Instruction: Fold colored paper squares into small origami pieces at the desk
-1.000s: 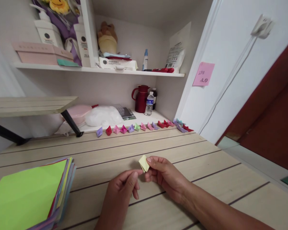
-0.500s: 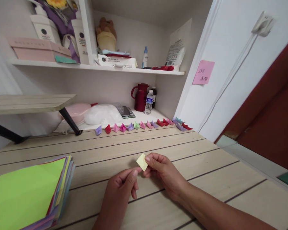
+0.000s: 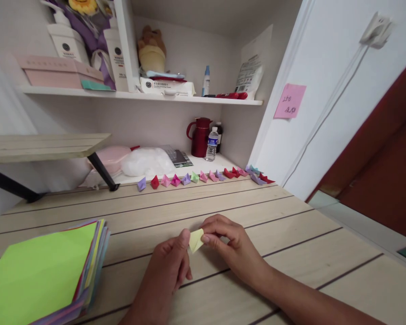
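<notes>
A small folded piece of pale yellow paper [image 3: 195,239] is held just above the wooden table [image 3: 291,234], near its middle. My right hand [image 3: 228,243] pinches the paper's right side with thumb and forefinger. My left hand [image 3: 171,266] is closed, its fingertips pinching the paper's left edge. A stack of coloured paper sheets [image 3: 43,271] with a green sheet on top lies at the lower left. Along the table's far edge stands a row of small folded paper shapes [image 3: 203,177] in purple, red, pink and green.
Behind the table a lower shelf holds a red jug [image 3: 199,137], a water bottle [image 3: 210,144] and a white plastic bag [image 3: 145,162]. An upper shelf [image 3: 138,95] carries boxes and bottles. A raised wooden board [image 3: 43,146] juts from the left. A pink note [image 3: 290,100] sticks to the right wall.
Both hands have dropped a little toward the table and come closer together. The yellow paper has turned, and the left fingertips now touch its edge.
</notes>
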Tool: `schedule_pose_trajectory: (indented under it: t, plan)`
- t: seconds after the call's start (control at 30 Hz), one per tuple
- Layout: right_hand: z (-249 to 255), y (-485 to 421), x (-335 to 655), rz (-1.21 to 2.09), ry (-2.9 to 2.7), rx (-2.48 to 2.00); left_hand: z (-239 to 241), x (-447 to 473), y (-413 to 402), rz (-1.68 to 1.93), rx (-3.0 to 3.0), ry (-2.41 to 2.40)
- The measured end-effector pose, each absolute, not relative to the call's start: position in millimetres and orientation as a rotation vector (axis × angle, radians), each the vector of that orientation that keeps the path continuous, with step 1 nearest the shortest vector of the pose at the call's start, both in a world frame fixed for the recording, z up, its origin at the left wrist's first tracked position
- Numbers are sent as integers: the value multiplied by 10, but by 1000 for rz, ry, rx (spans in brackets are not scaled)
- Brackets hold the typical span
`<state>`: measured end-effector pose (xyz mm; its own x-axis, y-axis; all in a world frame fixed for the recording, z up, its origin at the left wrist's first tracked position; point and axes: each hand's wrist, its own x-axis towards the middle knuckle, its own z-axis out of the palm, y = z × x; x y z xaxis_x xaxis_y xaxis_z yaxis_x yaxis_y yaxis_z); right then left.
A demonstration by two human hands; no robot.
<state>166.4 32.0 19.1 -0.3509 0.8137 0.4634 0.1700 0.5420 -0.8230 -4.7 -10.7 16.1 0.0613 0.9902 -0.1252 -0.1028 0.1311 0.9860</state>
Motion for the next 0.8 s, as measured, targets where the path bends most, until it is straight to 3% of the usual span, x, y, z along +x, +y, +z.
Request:
schedule_pose_trajectory:
  t: [0.13, 0.3, 0.4, 0.8]
  plan:
    - [198, 309, 1653, 913, -1818, -809, 208, -26, -115, 1129, 1011, 1172]
    - [160, 297, 1594, 1476, -1435, -737, 183, -20, -97, 1143, 985, 1159]
    - [158, 295, 1563, 1624, -1215, -738, 167, -26, -92, 1139, 1007, 1161]
    - [206, 325, 1607, 1419, -1414, -760, 223, -84, -118, 1110, 897, 1090]
